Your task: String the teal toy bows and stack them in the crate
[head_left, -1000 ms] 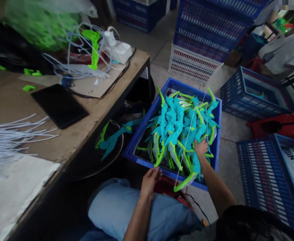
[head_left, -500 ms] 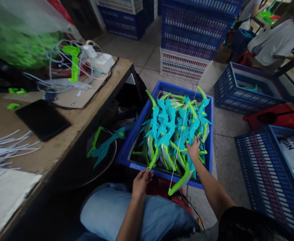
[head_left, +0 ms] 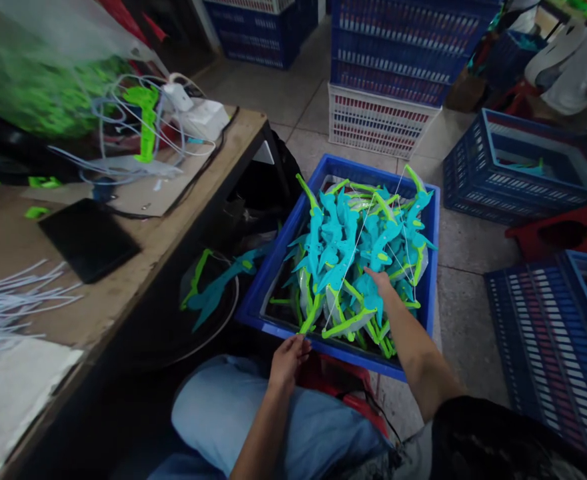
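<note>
A pile of turquoise and lime-green toy bows point(head_left: 333, 233) with white strings fills a blue crate point(head_left: 253, 319) in front of my knees. My right hand point(head_left: 382, 285) reaches over the crate's right half and is closed at the turquoise middle of a toy bow point(head_left: 379, 250) on top; some of its fingers are hidden. This bow's lower green limb lies over the pile, near the front rim. At that rim, my left hand point(head_left: 290, 360) has its fingers curled together beside the green tip of another bow. Whether it grips that tip I cannot tell.
The workbench point(head_left: 173, 230) at left bears a black tablet point(head_left: 89, 239), white strings point(head_left: 18, 300) and tangled cables. Under it, another toy bow point(head_left: 218, 287) lies in a round container. Stacked crates point(head_left: 383, 120) stand behind; more crates point(head_left: 523, 167) line the right.
My right hand has moved slightly left with the top bow, whose lower green limb has swung from over the front rim onto the pile. The left hand stays by the rim.
</note>
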Motion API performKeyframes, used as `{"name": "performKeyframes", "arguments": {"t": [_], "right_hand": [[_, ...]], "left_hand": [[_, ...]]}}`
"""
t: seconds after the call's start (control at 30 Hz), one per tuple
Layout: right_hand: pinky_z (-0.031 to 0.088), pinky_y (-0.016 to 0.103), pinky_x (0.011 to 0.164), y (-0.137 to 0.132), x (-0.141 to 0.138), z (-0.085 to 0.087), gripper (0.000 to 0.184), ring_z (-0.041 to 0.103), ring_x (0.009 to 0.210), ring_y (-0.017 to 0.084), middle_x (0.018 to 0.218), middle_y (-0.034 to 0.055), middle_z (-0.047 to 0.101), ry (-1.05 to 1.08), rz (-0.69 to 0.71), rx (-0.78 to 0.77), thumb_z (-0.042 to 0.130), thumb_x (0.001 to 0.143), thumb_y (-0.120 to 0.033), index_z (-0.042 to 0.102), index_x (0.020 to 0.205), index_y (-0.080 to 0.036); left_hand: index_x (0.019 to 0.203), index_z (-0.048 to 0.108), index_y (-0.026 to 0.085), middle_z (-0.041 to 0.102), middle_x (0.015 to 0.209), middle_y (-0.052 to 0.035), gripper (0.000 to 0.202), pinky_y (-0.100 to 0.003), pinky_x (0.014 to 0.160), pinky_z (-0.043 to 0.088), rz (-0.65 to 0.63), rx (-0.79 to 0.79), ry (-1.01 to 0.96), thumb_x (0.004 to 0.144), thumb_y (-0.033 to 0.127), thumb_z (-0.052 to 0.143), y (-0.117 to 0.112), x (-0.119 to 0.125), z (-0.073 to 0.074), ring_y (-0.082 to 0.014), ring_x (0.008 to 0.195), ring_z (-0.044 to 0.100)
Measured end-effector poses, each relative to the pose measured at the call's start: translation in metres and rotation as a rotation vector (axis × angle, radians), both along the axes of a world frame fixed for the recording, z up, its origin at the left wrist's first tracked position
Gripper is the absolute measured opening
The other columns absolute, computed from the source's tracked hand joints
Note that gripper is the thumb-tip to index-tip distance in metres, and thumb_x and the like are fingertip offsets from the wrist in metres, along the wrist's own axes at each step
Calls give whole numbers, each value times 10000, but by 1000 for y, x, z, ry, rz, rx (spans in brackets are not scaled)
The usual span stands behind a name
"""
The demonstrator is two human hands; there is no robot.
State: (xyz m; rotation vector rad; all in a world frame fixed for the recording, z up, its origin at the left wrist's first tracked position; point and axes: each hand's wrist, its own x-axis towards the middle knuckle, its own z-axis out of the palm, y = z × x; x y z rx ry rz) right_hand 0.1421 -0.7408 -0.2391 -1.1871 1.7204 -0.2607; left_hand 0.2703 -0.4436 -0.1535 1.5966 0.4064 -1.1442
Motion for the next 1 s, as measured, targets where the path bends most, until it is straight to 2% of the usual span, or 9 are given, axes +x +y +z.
{"name": "performKeyframes", "arguments": {"t": [0.1,0.27,0.43,0.57,0.67,0.83,0.9,1.0], "right_hand": [[566,359,752,-8,-6,3,326,671,797,161,903,59,697,-155,14,113,650,848,-400,636,1013,-119],[573,374,710,-2,-21,23,341,690,790,236,849,93,729,-294,-53,68,791,648,-273,653,917,-117],[567,393,756,22,-69,69,351,688,890,277,930,77,739,-358,-76,-29,755,591,-237,660,921,-169],[567,403,774,40,-94,109,365,684,930,300,951,78,741,-404,-56,-48,751,564,-269,675,907,-174],[563,407,787,50,-88,130,391,685,925,305,936,77,745,-475,-20,-35,760,541,-281,681,907,-169],[564,399,747,62,-52,152,435,697,832,290,869,72,749,-642,54,43,798,493,-302,681,887,-159],[565,391,723,67,-35,158,450,698,795,282,842,70,749,-707,76,75,812,473,-315,677,873,-159],[568,383,707,76,-8,167,467,699,780,275,810,58,747,-801,36,114,809,456,-333,667,872,-173]], "left_hand": [[725,639,129,691,672,-65,371,-257,596,473,-63,9,3,516,383,811,-3,-1,-1,-157,629,644],[728,642,131,693,682,-66,438,-261,600,476,-64,1,-21,471,438,823,-3,-2,1,-157,627,639],[731,656,131,694,672,-68,464,-262,589,472,-70,5,-33,438,442,837,-5,-3,-3,-161,612,636],[748,676,132,698,691,-67,545,-265,592,466,-155,-33,-100,396,515,836,-14,-7,0,-171,634,636],[812,698,131,715,765,-85,586,-279,628,475,-214,-125,-134,420,547,829,-29,-8,15,-199,711,652],[897,729,150,732,943,-115,540,-308,737,498,-295,-281,-147,487,481,848,-67,-9,47,-263,915,659],[926,737,173,723,1040,-115,526,-332,811,503,-349,-355,-67,502,459,859,-78,-14,55,-288,1021,638],[926,741,171,724,1034,-138,593,-397,862,511,-362,-486,129,513,589,824,-85,-22,63,-325,1058,632]]}}
